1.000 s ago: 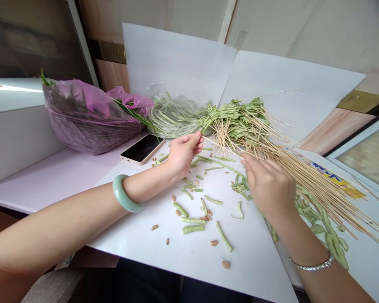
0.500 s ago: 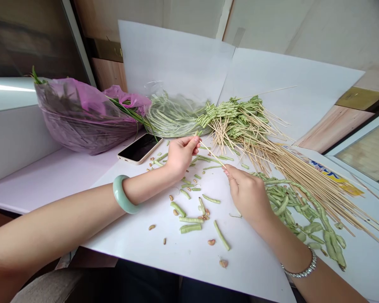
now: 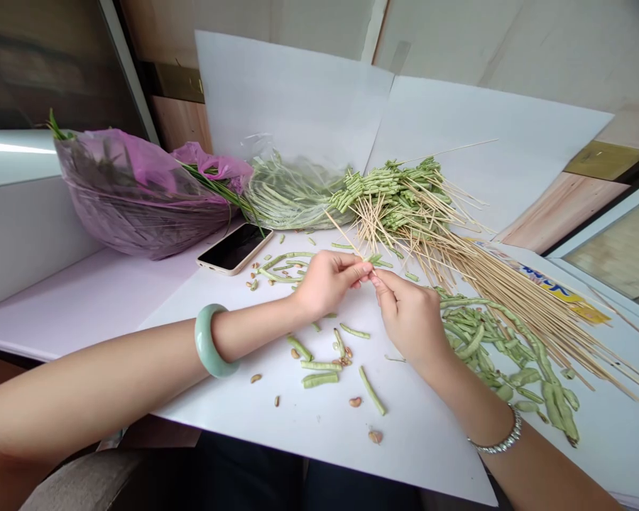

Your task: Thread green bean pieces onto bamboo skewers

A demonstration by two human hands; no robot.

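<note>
My left hand point(image 3: 330, 282) and my right hand point(image 3: 409, 317) meet at their fingertips, pinching the lower end of a thin bamboo skewer point(image 3: 346, 239). The skewer slants up and away from them, and a short green bean piece point(image 3: 375, 260) lies close by. To the right of my right hand is a heap of long green beans point(image 3: 490, 348). Beyond it lies a large bundle of bamboo skewers threaded with folded beans point(image 3: 399, 199). Cut bean pieces and brown seeds point(image 3: 319, 369) are scattered on the white paper point(image 3: 319, 440) below my hands.
A clear plastic bag of beans point(image 3: 292, 195) and a purple plastic bag point(image 3: 138, 202) lie at the back. A smartphone point(image 3: 235, 248) sits face up nearby. White paper sheets point(image 3: 298, 92) cover the wall behind. A jade bangle point(image 3: 207, 341) circles my left wrist.
My hands have drawn together, with my left hand lower and my right hand further left. The skewer now slants up from their fingertips. The view has shifted slightly.
</note>
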